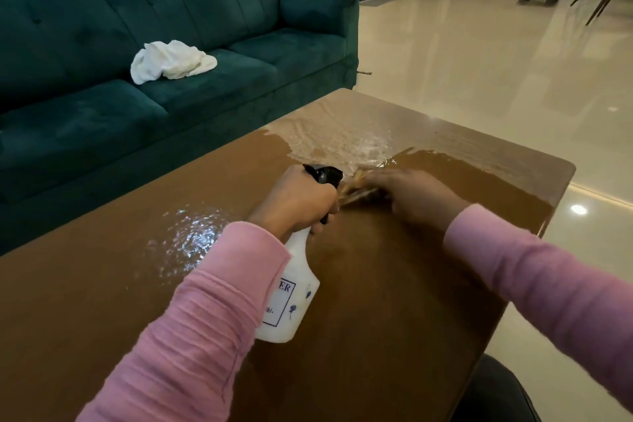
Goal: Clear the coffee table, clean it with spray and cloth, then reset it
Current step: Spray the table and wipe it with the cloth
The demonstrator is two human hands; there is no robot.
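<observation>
Far left: teal sofa (171,27) behind table, w/ crumpled white towel (173,60) lying on middle seat cushion, well apart from both hands. Brown table (85,301) filling lower frame, glossy top. Wet patch (190,238) of spray droplets on table's left-centre, just left of left sleeve (185,329), pink, ribbed. Left hand (296,202) wrapped tight round neck of spray bottle (291,298), grip closed on it, fingers curled under black trigger head (325,175); nozzle pointing away toward far end of table. Bottle body white, translucent, w/ blue-bordered label, partly legible only ("ER"); tilted, base toward camera, above table, under forearm; whether base touches table can't tell. Right of bottle head: cloth (359,187), tan/brownish, blurred, pressed flat on table just beside trigger head. Right hand (419,197) flat on top of cloth, fingers stretched out and blurred, palm down; grip not closed, pressing rather than pinching. Beyond hands, toward far end: second wet area (342,137) w/ streaks and foam-like sheen across table top, up to far edge. Right sleeve (534,271) pink, coming in from right edge. Lower right: dark rounded object (493,390) by table edge, unclear what. Far right/background: shiny cream floor (479,55), chair legs and stool at top, small and dim.
</observation>
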